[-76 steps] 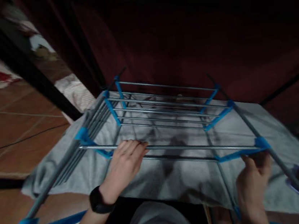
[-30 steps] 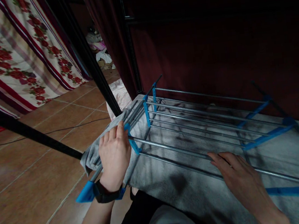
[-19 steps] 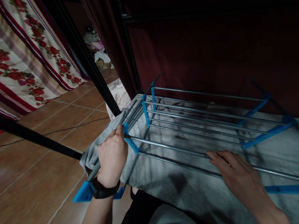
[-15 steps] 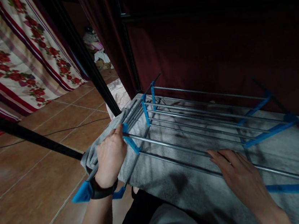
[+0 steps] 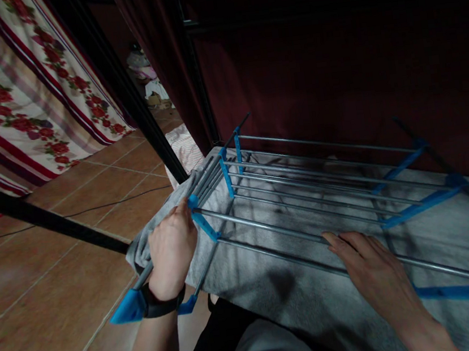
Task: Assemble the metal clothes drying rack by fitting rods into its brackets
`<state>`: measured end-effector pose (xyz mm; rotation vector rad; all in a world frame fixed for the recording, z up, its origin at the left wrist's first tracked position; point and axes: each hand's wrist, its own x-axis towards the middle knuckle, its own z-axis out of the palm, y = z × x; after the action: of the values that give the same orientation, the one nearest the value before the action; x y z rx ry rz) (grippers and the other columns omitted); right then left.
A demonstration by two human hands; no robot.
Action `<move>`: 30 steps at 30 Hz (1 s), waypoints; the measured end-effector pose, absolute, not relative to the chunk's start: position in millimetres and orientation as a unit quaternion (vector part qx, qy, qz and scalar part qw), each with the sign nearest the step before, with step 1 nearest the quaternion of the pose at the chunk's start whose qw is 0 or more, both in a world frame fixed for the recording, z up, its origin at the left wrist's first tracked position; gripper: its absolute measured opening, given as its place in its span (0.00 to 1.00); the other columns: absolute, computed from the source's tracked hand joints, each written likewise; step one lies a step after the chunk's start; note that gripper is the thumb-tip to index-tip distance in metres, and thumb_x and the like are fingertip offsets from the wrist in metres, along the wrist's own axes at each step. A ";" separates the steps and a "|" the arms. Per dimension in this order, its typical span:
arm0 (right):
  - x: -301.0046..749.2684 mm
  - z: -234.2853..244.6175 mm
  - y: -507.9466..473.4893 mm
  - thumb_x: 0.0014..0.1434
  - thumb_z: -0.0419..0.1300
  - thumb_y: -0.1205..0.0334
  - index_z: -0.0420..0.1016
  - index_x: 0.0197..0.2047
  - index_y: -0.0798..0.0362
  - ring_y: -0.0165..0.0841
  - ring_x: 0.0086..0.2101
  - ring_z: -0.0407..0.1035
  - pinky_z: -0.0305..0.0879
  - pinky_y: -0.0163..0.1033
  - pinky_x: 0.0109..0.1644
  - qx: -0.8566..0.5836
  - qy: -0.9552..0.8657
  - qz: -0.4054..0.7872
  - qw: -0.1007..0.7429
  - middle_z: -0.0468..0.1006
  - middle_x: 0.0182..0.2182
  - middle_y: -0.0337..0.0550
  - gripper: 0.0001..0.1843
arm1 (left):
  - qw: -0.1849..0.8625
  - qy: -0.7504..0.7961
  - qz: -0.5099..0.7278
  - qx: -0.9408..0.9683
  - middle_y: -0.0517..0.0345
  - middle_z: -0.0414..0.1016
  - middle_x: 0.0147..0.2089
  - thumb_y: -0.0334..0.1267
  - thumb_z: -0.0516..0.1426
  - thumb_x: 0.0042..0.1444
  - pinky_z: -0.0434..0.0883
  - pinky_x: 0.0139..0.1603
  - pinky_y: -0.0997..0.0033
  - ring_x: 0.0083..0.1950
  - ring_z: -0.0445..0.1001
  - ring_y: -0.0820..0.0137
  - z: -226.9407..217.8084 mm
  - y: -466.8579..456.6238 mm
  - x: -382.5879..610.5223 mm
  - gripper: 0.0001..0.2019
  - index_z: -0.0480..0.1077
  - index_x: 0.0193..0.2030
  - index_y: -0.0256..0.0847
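Note:
A metal drying rack with several grey rods and blue plastic joints rests on a grey blanket. My left hand, with a black band on its wrist, is closed around the rack's side rail, close to a blue corner joint. Below that wrist a blue end cap sticks out past the blanket's edge. My right hand is wrapped over the near long rod, its thumb side toward the rack's middle. The undersides of both hands' fingers are hidden.
Black metal posts and a black rail stand at the left. A floral curtain hangs beyond the brown tiled floor, where a thin cable runs. A dark red curtain lies behind the rack.
The view has shifted very slightly, and the hands and rack appear a touch further left. Both hands keep the same hold on the rack.

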<state>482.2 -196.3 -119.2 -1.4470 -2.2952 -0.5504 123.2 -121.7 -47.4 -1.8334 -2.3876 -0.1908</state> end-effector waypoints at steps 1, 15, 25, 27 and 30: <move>482.1 -119.6 -196.6 0.70 0.55 0.67 0.73 0.61 0.50 0.35 0.38 0.70 0.65 0.42 0.45 -0.513 -0.815 -0.197 0.185 0.76 0.40 0.44 0.18 | 0.065 -0.790 -0.061 -0.607 0.37 0.82 0.48 0.39 0.44 0.71 0.71 0.39 0.60 0.46 0.82 0.50 -47.2 -121.9 123.6 0.24 0.68 0.68 0.40; 478.2 -117.4 -194.1 0.69 0.54 0.70 0.74 0.59 0.52 0.35 0.37 0.70 0.64 0.43 0.45 -0.511 -0.814 -0.199 0.192 0.78 0.39 0.44 0.18 | 0.092 -0.780 -0.041 -0.617 0.37 0.82 0.47 0.34 0.43 0.69 0.70 0.36 0.62 0.44 0.82 0.50 -44.4 -124.0 130.8 0.23 0.69 0.65 0.38; 473.0 -116.6 -194.6 0.70 0.56 0.65 0.76 0.56 0.52 0.35 0.36 0.70 0.64 0.43 0.44 -0.522 -0.801 -0.205 0.211 0.79 0.38 0.44 0.14 | 0.083 -0.786 -0.067 -0.608 0.36 0.81 0.45 0.33 0.44 0.67 0.71 0.38 0.59 0.41 0.81 0.50 -50.6 -124.5 135.3 0.22 0.71 0.62 0.38; 470.4 -115.9 -194.5 0.70 0.57 0.65 0.75 0.58 0.52 0.36 0.38 0.71 0.65 0.43 0.46 -0.523 -0.799 -0.206 0.213 0.80 0.40 0.45 0.15 | 0.077 -0.785 -0.094 -0.607 0.34 0.80 0.46 0.35 0.45 0.68 0.72 0.41 0.55 0.43 0.81 0.49 -51.9 -123.4 135.8 0.21 0.71 0.61 0.36; 466.7 -117.1 -198.6 0.70 0.57 0.65 0.70 0.64 0.50 0.38 0.46 0.73 0.66 0.46 0.53 -0.518 -0.796 -0.203 0.238 0.80 0.48 0.48 0.20 | 0.113 -0.746 -0.192 -0.627 0.29 0.76 0.57 0.38 0.47 0.68 0.71 0.55 0.46 0.58 0.75 0.43 -53.9 -124.1 137.7 0.21 0.71 0.61 0.33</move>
<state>466.7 -198.6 -117.1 -1.4190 -2.1804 -0.5550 137.7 -124.1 -53.9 -1.8401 -2.1905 -0.5643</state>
